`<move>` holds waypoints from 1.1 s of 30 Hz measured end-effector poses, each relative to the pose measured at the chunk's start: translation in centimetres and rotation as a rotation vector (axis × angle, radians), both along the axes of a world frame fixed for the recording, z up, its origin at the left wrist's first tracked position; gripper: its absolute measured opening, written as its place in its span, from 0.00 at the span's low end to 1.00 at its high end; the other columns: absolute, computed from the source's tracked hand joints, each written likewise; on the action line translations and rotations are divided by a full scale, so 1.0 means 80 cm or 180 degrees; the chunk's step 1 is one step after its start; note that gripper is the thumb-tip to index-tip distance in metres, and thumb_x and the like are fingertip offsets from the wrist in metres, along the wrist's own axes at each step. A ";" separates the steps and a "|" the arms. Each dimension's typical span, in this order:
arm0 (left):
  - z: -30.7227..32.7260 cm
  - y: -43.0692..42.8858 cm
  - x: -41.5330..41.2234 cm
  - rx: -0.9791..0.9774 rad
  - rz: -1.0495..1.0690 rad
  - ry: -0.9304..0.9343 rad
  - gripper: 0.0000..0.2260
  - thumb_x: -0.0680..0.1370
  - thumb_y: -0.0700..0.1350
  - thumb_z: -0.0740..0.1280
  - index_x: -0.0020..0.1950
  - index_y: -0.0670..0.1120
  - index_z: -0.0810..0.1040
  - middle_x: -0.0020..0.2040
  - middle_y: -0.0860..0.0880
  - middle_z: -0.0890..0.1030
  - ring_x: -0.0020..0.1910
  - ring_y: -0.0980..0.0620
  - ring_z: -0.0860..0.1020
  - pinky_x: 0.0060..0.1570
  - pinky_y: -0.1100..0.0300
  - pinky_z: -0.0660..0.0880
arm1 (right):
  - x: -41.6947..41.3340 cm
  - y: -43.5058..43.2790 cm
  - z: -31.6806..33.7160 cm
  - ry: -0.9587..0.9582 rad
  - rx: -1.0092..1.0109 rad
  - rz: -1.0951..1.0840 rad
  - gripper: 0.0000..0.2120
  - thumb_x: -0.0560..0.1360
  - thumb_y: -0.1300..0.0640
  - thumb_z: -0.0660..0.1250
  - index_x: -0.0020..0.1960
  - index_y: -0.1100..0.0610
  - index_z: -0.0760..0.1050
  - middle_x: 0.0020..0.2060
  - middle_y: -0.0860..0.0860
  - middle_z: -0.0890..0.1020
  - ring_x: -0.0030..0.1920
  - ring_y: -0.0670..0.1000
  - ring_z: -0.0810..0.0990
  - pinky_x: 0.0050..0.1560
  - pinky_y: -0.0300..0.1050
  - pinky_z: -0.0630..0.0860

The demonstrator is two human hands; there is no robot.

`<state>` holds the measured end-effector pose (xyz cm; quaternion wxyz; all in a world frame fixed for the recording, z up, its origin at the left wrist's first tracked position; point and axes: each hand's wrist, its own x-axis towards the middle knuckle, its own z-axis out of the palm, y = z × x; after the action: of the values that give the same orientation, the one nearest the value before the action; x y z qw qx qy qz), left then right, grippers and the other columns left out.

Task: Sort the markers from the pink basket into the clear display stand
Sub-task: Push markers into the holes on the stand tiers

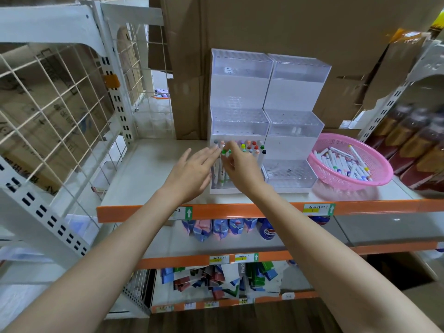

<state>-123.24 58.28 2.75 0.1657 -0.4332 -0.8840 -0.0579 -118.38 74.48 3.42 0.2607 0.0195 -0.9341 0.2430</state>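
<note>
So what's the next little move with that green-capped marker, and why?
Probably press the green-capped marker down into its hole in the front tier of the clear display stand, then let go. The right hand pinches it near the cap, upright among the row standing there, with the left hand held open beside it. The pink basket holds many more markers.

pretty bright, even indoor light, seemingly from above, only a faint shadow under the pink basket (348, 175) on the shelf (149, 169), hazy sheen on the clear display stand (240, 68), fisheye bent the wire rack (60, 104) at the edge, packages (413, 145) far right were smeared with blur, middle was reasonably sharp
</note>
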 end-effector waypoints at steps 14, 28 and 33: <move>0.005 0.004 0.006 0.0205 0.0032 -0.0198 0.28 0.78 0.43 0.61 0.77 0.46 0.57 0.76 0.48 0.61 0.74 0.50 0.62 0.72 0.46 0.56 | -0.003 0.002 0.001 -0.0169 0.0441 -0.0146 0.10 0.78 0.60 0.64 0.57 0.61 0.70 0.36 0.56 0.80 0.36 0.59 0.78 0.33 0.44 0.69; 0.019 0.021 0.013 0.0455 0.0169 -0.0209 0.25 0.77 0.42 0.62 0.74 0.44 0.64 0.72 0.46 0.68 0.71 0.48 0.66 0.71 0.49 0.60 | 0.009 0.014 0.007 0.0200 0.1314 -0.0494 0.15 0.70 0.54 0.73 0.56 0.53 0.77 0.50 0.53 0.80 0.53 0.59 0.78 0.58 0.57 0.72; 0.025 0.041 0.015 0.0491 0.0215 -0.0198 0.25 0.74 0.40 0.63 0.72 0.42 0.66 0.69 0.44 0.71 0.68 0.46 0.69 0.69 0.48 0.64 | 0.011 0.026 0.016 0.0175 0.1216 -0.0368 0.14 0.72 0.54 0.71 0.57 0.53 0.77 0.51 0.53 0.80 0.53 0.58 0.77 0.55 0.55 0.71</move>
<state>-122.07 61.57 4.71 0.1729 -0.3870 -0.8958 -0.1337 -117.54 76.53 4.68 0.2913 0.0216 -0.9553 0.0453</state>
